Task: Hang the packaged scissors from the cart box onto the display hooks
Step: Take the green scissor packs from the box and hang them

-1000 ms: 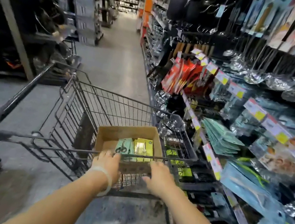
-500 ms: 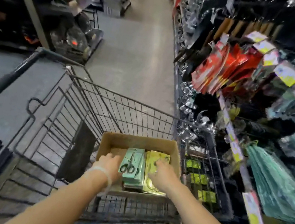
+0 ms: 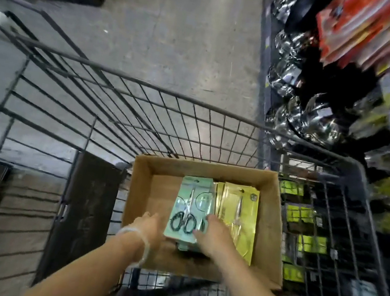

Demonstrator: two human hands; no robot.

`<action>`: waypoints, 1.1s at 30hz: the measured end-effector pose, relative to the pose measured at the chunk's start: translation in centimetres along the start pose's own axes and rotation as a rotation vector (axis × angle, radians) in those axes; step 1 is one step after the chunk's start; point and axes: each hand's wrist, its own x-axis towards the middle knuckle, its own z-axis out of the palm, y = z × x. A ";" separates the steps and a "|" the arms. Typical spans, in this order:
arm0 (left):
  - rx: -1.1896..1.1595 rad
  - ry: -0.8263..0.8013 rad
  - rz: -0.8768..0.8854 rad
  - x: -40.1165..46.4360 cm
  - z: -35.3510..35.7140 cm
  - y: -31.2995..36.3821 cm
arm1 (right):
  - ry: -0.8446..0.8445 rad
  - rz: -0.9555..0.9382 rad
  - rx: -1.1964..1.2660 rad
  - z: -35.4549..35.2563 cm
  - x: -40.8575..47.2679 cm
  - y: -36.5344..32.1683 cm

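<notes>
both hands down in the cart box, on the scissor packs

the cardboard box (image 3: 273, 214) sits in the wire cart (image 3: 127, 110), against its right side. the green packs of scissors (image 3: 190, 207) are stacked mid-box with gold packs (image 3: 239, 215) touching them on the right. left hand (image 3: 149, 226) is at the green stack's left edge, fingers loosely spread. right hand (image 3: 212, 234) lies flat over its right edge. can't tell if either actually has a grip.
</notes>
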 end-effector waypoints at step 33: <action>-1.015 0.051 -0.343 9.8 3.9 0.1 | 0.165 0.177 0.383 4.4 8.4 1.9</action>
